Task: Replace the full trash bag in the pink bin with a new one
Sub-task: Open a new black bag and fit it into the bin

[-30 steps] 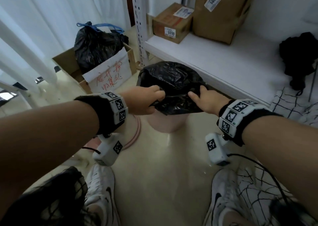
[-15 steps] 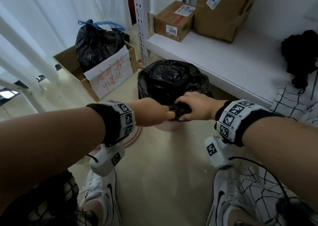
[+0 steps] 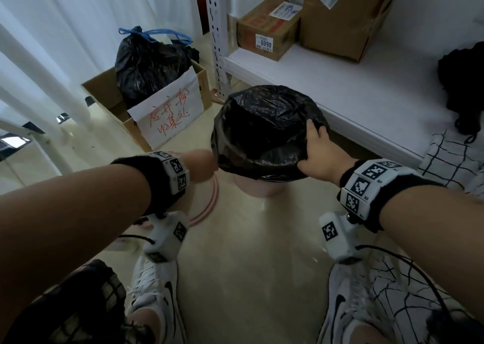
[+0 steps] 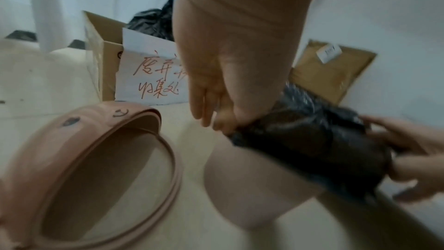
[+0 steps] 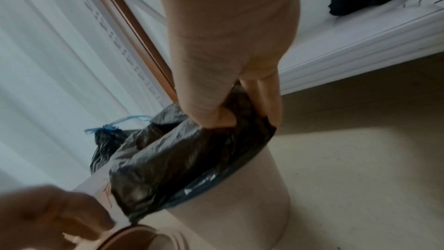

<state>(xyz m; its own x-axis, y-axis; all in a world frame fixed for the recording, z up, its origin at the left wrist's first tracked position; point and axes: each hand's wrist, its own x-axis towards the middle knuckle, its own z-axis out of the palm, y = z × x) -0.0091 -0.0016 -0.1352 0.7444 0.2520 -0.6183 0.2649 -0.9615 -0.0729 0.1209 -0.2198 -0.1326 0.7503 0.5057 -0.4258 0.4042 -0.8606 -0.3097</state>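
I see a glossy black bag (image 3: 264, 124) over a pale pink bin (image 3: 258, 188), with a pink ring (image 4: 100, 168) lying to the left. Far left, a brown box (image 3: 104, 95) holds a black bag tied in blue (image 3: 149, 63) and a white sheet with red writing (image 3: 170, 116). My wristbands (image 3: 366, 184) are white with black square markers. The cloth (image 3: 453, 158) on the right is white with a black grid.

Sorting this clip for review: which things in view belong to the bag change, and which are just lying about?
In the job: new black bag, pink bin, pink ring, tied full bag, left hand, right hand.

Lying about: shelf boxes, black cloth.
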